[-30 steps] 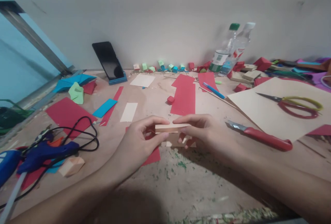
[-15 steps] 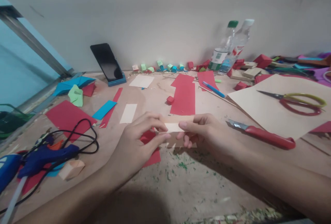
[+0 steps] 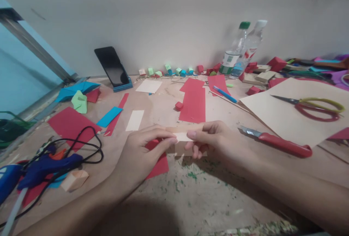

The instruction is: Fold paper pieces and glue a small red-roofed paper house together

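Note:
Between my two hands is a small cream paper strip (image 3: 182, 136), folded along its length. My left hand (image 3: 149, 145) pinches its left end between thumb and fingers. The right end is held by my right hand (image 3: 208, 138), thumb on top and the other fingers curled beneath. Below the strip, another tan paper piece (image 3: 181, 150) shows partly. Red paper (image 3: 160, 165) lies under and beside my left hand. A large red sheet (image 3: 194, 105) and a tiny red paper cube (image 3: 179, 106) lie just beyond my hands.
A red-handled knife (image 3: 285, 144) and scissors (image 3: 319, 107) lie at the right. At the left are a blue glue gun (image 3: 50, 163) with a looping black cable and a phone (image 3: 112, 65) on a stand. Bottles (image 3: 230, 59) stand by the wall.
My left thumb has closed in against the strip's left end. The strip and both hands are almost in the same place.

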`<state>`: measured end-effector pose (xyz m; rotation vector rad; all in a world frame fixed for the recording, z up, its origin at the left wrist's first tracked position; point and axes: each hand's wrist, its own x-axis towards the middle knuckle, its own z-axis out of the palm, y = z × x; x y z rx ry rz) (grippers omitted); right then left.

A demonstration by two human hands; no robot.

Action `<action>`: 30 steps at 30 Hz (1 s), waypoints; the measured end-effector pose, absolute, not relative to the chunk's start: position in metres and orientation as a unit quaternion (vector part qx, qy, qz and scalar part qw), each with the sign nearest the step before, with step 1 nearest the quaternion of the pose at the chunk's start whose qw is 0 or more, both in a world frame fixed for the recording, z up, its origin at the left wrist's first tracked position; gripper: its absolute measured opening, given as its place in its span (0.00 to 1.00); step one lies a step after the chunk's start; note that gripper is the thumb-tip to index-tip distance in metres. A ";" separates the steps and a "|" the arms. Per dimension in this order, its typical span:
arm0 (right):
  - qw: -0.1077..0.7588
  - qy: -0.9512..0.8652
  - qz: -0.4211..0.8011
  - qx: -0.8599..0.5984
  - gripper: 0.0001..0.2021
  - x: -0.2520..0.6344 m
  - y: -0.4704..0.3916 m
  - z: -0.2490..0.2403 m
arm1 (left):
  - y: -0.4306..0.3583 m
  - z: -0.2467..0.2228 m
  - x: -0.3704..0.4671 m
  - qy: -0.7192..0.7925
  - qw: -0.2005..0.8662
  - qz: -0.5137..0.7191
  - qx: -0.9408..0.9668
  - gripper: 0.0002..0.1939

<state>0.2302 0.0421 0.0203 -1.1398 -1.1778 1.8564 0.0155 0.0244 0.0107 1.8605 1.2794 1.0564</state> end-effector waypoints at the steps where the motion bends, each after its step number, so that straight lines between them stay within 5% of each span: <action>1: 0.327 -0.454 0.704 -0.437 0.14 0.230 0.042 0.020 | 0.024 0.011 0.016 0.496 0.314 0.403 0.702 0.06; 12: 0.324 -0.522 0.658 -0.434 0.10 0.226 0.037 0.024 | 0.017 0.010 0.021 0.530 0.367 0.436 0.628 0.03; 17: 0.316 -0.512 0.655 -0.457 0.08 0.226 0.036 0.025 | 0.019 0.011 0.023 0.478 0.486 0.456 0.572 0.18; 21: 0.322 -0.505 0.662 -0.451 0.06 0.224 0.035 0.028 | 0.023 0.013 0.023 0.462 0.554 0.390 0.573 0.08; 30: 0.307 -0.545 0.644 -0.440 0.11 0.226 0.035 0.027 | 0.025 0.013 0.020 0.492 0.528 0.348 0.598 0.19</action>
